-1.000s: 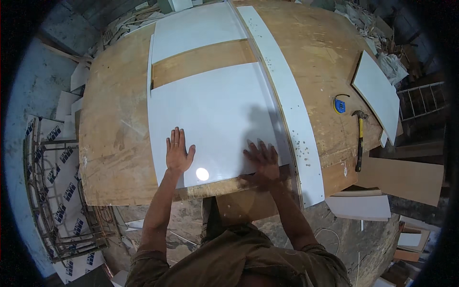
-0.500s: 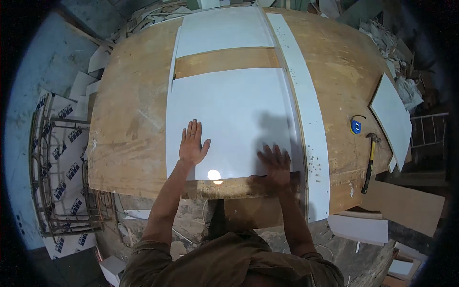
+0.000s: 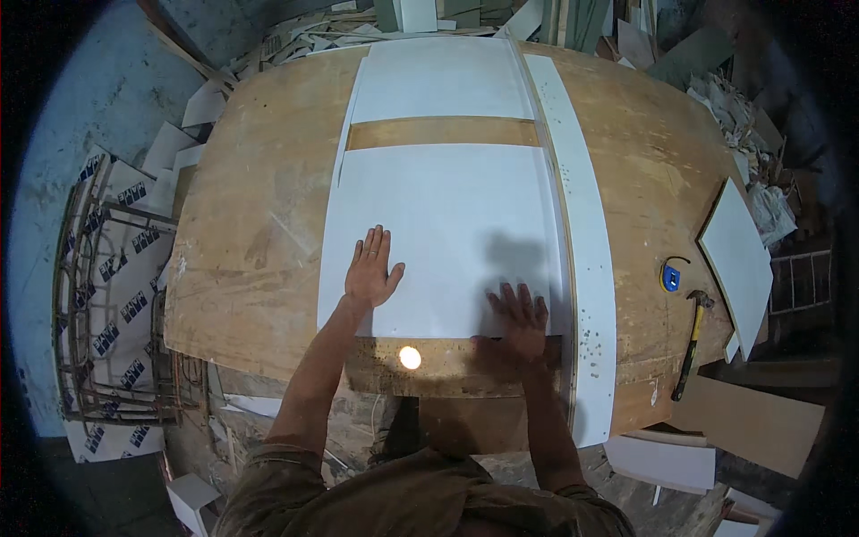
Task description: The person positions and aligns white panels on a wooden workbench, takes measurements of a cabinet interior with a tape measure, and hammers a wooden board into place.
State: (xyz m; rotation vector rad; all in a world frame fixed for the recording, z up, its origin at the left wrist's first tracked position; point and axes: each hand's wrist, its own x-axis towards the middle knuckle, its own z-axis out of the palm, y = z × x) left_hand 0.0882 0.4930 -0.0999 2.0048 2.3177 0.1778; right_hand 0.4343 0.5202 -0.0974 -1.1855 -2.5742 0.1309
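Note:
A white rectangular panel (image 3: 438,215) lies on the wooden tabletop in front of me. Flat on its left part rests my left hand (image 3: 373,276), palm down with fingers stretched forward. My right hand (image 3: 521,324) lies at the near right edge of the same panel, fingers spread, nothing held in it. Beyond this panel is a second white panel (image 3: 438,80), with a narrow strip of bare wood (image 3: 443,132) between the two. Along their right side runs a long white strip (image 3: 577,188) with small dark dots, which I cannot identify, near its lower end.
On the right of the wooden tabletop (image 3: 250,224) are a blue tape measure (image 3: 670,277), a hammer (image 3: 691,345) and a white board (image 3: 738,264). A metal frame (image 3: 116,313) stands left of the table. Offcuts (image 3: 313,40) are piled behind it; more boards (image 3: 752,421) lie at the lower right.
The near white panel has slid away from me under my hands. Its gap to the far panel is narrower, and more bare wood shows at the table's near edge. The view has shifted slightly.

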